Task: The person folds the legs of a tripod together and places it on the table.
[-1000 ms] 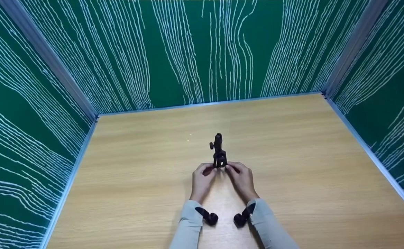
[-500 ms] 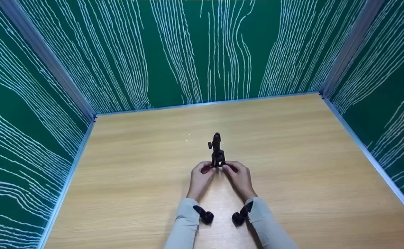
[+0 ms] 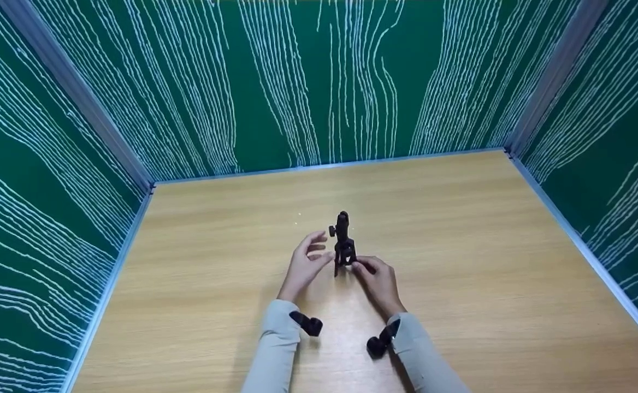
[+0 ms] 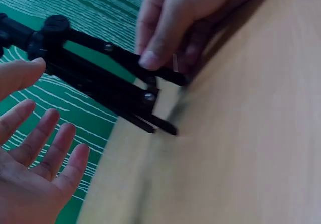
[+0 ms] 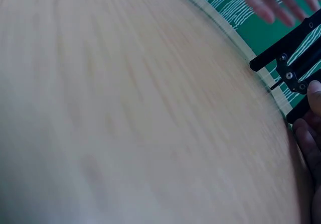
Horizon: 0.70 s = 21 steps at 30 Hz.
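Observation:
A small black mini tripod point(image 3: 343, 234) stands upright near the middle of the table, a knob sticking out on its left side. My right hand point(image 3: 380, 281) pinches the foot of one leg between thumb and fingers. In the left wrist view, the legs of the tripod point(image 4: 105, 73) are partly spread, with metal rivets at the joints. My left hand point(image 3: 307, 265) is beside it with fingers apart, its thumb tip close to the tripod's body. The right wrist view shows the tripod point(image 5: 289, 68) only at the edge, the right thumb on a leg.
The wooden table point(image 3: 215, 262) is bordered by green panels point(image 3: 373, 82) with white wavy lines at the back and both sides. Grey posts point(image 3: 556, 76) mark the corners. A black camera mount point(image 3: 308, 325) is worn on each sleeved wrist.
My left hand has let go of the tripod leg, moved left and up, and spread its fingers. The right hand keeps its pinch, and the tripod has stayed nearly in place.

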Each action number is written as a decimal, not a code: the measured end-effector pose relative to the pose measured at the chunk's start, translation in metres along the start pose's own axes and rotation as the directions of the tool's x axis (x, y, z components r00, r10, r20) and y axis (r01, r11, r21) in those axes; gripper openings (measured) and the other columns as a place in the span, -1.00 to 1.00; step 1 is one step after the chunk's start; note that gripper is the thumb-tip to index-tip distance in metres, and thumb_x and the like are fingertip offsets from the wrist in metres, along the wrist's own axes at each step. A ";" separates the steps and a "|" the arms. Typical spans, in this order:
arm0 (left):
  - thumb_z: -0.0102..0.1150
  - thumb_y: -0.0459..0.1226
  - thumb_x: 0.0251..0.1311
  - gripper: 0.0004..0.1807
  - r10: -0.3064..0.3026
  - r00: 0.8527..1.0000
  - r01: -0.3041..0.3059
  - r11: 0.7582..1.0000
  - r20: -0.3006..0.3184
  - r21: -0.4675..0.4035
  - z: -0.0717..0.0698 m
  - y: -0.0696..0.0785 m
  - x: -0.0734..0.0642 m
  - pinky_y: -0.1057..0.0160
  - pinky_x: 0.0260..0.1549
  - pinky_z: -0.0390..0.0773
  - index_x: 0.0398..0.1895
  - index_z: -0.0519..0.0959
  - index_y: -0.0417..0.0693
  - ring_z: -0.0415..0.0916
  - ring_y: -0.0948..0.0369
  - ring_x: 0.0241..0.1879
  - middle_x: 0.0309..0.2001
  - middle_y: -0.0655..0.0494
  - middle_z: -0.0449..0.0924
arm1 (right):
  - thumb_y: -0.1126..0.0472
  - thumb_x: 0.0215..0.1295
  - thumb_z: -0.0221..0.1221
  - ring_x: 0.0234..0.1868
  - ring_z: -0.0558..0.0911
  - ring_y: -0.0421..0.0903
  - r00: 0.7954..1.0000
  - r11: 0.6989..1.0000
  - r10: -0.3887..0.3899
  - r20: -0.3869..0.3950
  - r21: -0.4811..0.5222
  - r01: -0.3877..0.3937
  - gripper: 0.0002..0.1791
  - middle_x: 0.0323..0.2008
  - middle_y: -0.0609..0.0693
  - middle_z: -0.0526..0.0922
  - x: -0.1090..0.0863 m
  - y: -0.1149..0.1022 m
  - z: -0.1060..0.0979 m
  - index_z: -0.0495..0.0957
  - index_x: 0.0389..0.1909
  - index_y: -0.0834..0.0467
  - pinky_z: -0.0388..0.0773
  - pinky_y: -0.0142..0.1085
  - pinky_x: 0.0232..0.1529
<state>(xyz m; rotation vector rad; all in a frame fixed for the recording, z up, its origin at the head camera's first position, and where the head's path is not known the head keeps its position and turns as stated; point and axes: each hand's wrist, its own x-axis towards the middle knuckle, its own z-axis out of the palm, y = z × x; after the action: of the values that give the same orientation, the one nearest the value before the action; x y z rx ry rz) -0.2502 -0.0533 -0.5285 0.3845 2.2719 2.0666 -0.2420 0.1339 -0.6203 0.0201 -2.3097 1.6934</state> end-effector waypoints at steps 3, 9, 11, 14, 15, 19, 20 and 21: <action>0.25 -0.44 0.12 -0.40 0.035 0.999 -0.035 0.999 0.011 -0.002 -0.003 0.011 0.004 -0.16 0.20 0.38 0.26 0.34 -0.34 0.39 -0.17 0.14 0.18 -0.34 0.42 | 0.23 0.18 0.30 -0.15 0.68 -0.06 1.000 1.000 -0.014 -0.004 -0.008 0.014 -0.81 -0.22 0.02 0.74 0.000 -0.001 0.000 0.70 -0.19 0.18 0.59 -0.38 -0.07; 0.25 -0.43 0.14 -0.40 0.093 0.995 -0.093 0.995 0.023 0.023 -0.001 0.022 0.016 -0.10 0.26 0.35 0.29 0.34 -0.28 0.39 -0.13 0.19 0.20 -0.24 0.44 | 0.25 0.18 0.30 -0.12 0.69 0.00 0.996 0.995 -0.083 -0.025 -0.064 0.081 -0.82 -0.22 0.05 0.75 0.000 -0.002 -0.002 0.71 -0.21 0.20 0.59 -0.25 -0.02; 0.25 -0.41 0.15 -0.40 0.115 0.993 -0.116 0.993 0.022 0.032 0.001 0.024 0.019 -0.04 0.27 0.37 0.29 0.34 -0.26 0.40 -0.09 0.19 0.20 -0.22 0.45 | 0.25 0.17 0.30 -0.12 0.69 0.00 0.997 0.995 -0.079 -0.026 -0.063 0.077 -0.82 -0.22 0.04 0.75 0.000 -0.002 -0.002 0.71 -0.21 0.20 0.59 -0.24 -0.01; 0.28 -0.33 0.16 -0.41 0.148 0.989 -0.148 0.987 0.019 0.053 0.004 0.031 0.022 0.03 0.26 0.39 0.28 0.37 -0.20 0.44 -0.02 0.16 0.18 -0.15 0.48 | 0.24 0.17 0.30 -0.13 0.69 0.00 0.997 0.995 -0.077 -0.026 -0.063 0.076 -0.81 -0.23 0.04 0.75 0.000 -0.002 -0.002 0.71 -0.20 0.20 0.59 -0.26 -0.02; 0.28 -0.32 0.17 -0.41 0.157 0.987 -0.158 0.986 0.019 0.060 0.005 0.034 0.023 0.05 0.26 0.40 0.28 0.38 -0.18 0.44 0.00 0.16 0.17 -0.12 0.48 | 0.24 0.17 0.30 -0.13 0.69 0.00 0.997 0.995 -0.075 -0.026 -0.061 0.074 -0.81 -0.23 0.04 0.75 0.000 -0.002 -0.002 0.71 -0.20 0.20 0.59 -0.27 -0.02; 0.28 -0.30 0.17 -0.44 0.183 0.983 -0.184 0.978 0.025 0.101 0.008 0.041 0.026 0.09 0.23 0.43 0.26 0.42 -0.13 0.45 0.06 0.15 0.15 -0.05 0.51 | 0.25 0.17 0.31 -0.14 0.69 -0.01 0.997 0.997 -0.067 -0.024 -0.046 0.066 -0.82 -0.23 0.04 0.75 0.000 -0.002 -0.001 0.71 -0.21 0.19 0.60 -0.29 -0.04; 0.28 -0.31 0.18 -0.45 0.189 0.982 -0.191 0.975 0.029 0.111 0.008 0.042 0.027 0.09 0.23 0.43 0.26 0.42 -0.13 0.45 0.06 0.14 0.15 -0.05 0.51 | 0.25 0.17 0.31 -0.14 0.69 -0.01 0.998 0.997 -0.064 -0.023 -0.044 0.063 -0.82 -0.23 0.03 0.75 0.000 -0.002 -0.001 0.71 -0.21 0.19 0.60 -0.30 -0.04; 0.27 -0.32 0.18 -0.46 0.196 0.980 -0.198 0.973 0.032 0.119 0.009 0.043 0.028 0.09 0.23 0.43 0.26 0.43 -0.13 0.45 0.05 0.14 0.14 -0.05 0.51 | 0.25 0.17 0.30 -0.14 0.69 -0.02 0.998 0.997 -0.063 -0.022 -0.044 0.062 -0.82 -0.23 0.04 0.75 0.000 -0.002 -0.001 0.71 -0.21 0.18 0.60 -0.30 -0.05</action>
<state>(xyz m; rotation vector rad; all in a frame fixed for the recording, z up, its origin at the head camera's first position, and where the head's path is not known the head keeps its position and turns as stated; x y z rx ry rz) -0.2690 -0.0353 -0.4837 0.6600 2.4455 2.0017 -0.2415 0.1338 -0.6184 0.0621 -2.3034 1.6045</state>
